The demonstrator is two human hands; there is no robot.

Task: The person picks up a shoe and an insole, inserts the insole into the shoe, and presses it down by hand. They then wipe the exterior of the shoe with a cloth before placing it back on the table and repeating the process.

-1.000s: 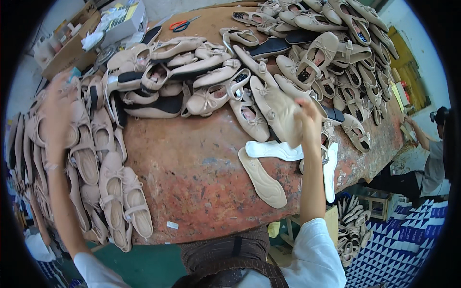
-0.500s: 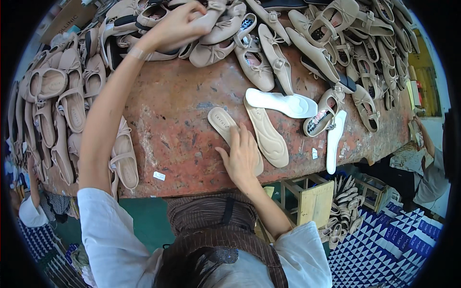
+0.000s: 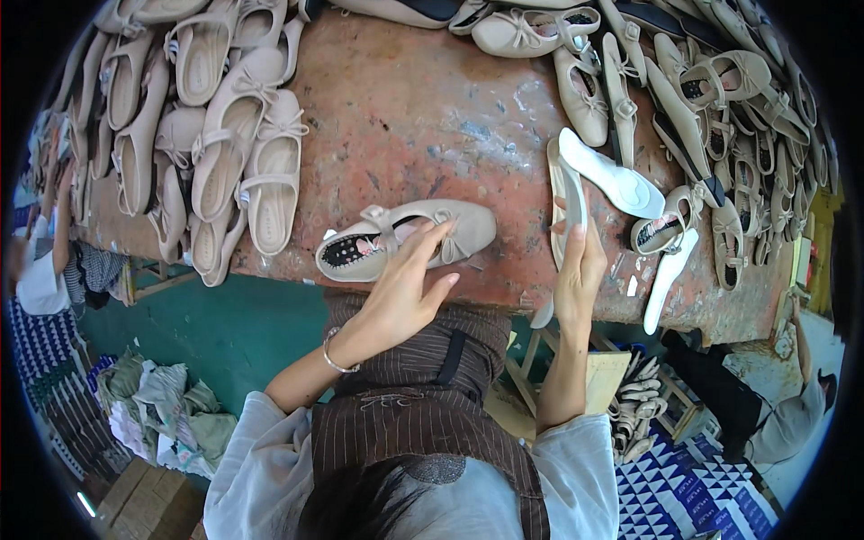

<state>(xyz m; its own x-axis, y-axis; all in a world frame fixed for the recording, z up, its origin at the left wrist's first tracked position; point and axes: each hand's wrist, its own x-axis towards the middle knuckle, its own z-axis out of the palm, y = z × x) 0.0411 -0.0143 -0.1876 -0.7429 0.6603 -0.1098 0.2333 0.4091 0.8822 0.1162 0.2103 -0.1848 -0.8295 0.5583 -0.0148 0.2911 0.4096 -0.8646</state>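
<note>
Beige strapped flat shoe (image 3: 405, 241) lying near the front edge of the rust-red worktable (image 3: 405, 108), steadied under loosely spread left hand (image 3: 405, 292) fingers. Right hand (image 3: 579, 270) pinching a pale insole (image 3: 571, 211) (upright on edge); best fed toe-first, heel seated flush.

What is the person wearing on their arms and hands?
Both hands are bare, with no gloves. The left hand has a thin silver bangle around its wrist. The right hand has nothing on its wrist that shows. Both forearms are uncovered, and loose pale grey-white sleeves end near the elbows. No rings can be made out.
</note>
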